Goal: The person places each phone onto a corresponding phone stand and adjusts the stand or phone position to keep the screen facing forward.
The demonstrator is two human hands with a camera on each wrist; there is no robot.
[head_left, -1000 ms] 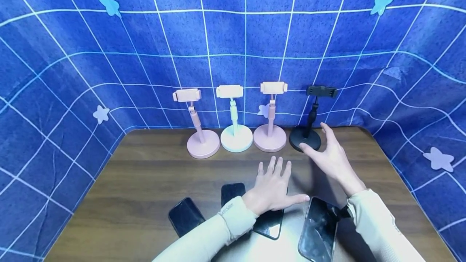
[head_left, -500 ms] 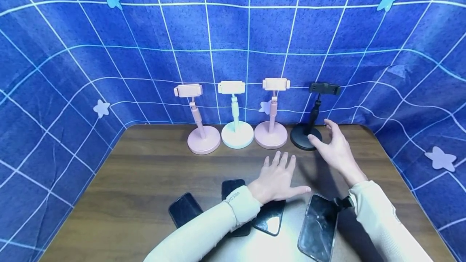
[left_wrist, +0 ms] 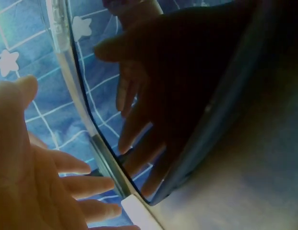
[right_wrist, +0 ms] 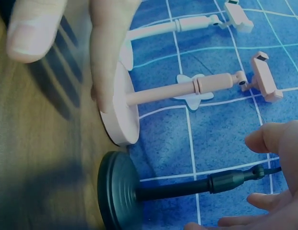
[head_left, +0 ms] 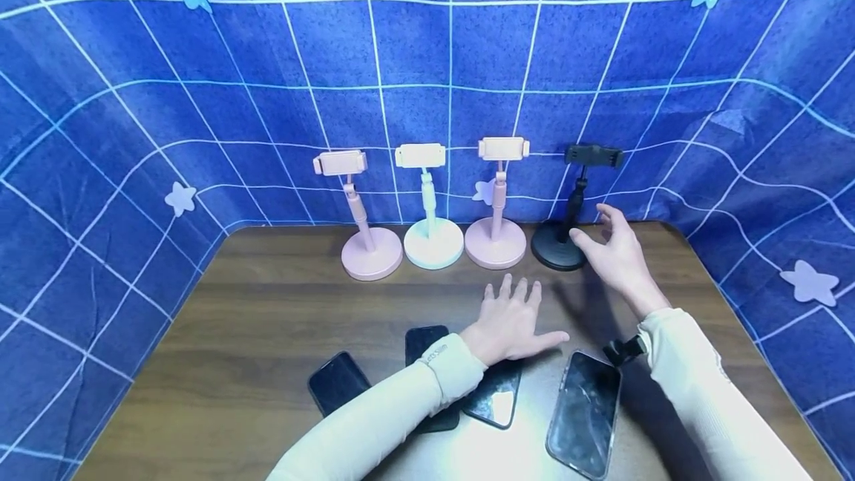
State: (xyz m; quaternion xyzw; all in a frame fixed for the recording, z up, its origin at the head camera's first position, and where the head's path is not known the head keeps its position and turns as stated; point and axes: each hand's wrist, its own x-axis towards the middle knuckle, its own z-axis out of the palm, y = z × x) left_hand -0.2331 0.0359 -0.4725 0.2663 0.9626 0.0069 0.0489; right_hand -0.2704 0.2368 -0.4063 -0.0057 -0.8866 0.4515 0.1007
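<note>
My left hand point(head_left: 508, 325) is spread with straight fingers over the phones, palm down in the head view. Under its wrist lies a dark phone point(head_left: 496, 401), partly hidden by the sleeve. In the left wrist view the hand point(left_wrist: 43, 177) is beside a glossy black phone screen point(left_wrist: 153, 91) that reflects it. My right hand point(head_left: 617, 258) is held beside the black phone stand point(head_left: 576, 203), thumb and fingers apart and loosely bent. The right wrist view shows a gap between this hand point(right_wrist: 278, 177) and the black stem point(right_wrist: 172, 191).
Left of the black stand, along the table's back edge, are a pink stand point(head_left: 496, 243), a white stand point(head_left: 434, 245) and another pink stand point(head_left: 372, 254). More phones lie in front: one at left point(head_left: 337, 383), one near the middle point(head_left: 421, 340), one at right point(head_left: 584, 414). A blue curtain point(head_left: 414, 43) hangs behind.
My right hand has moved slightly right and farther back beside the black stand, its thumb and fingers drawing a little closer together. The left hand has shifted slightly right, still spread.
</note>
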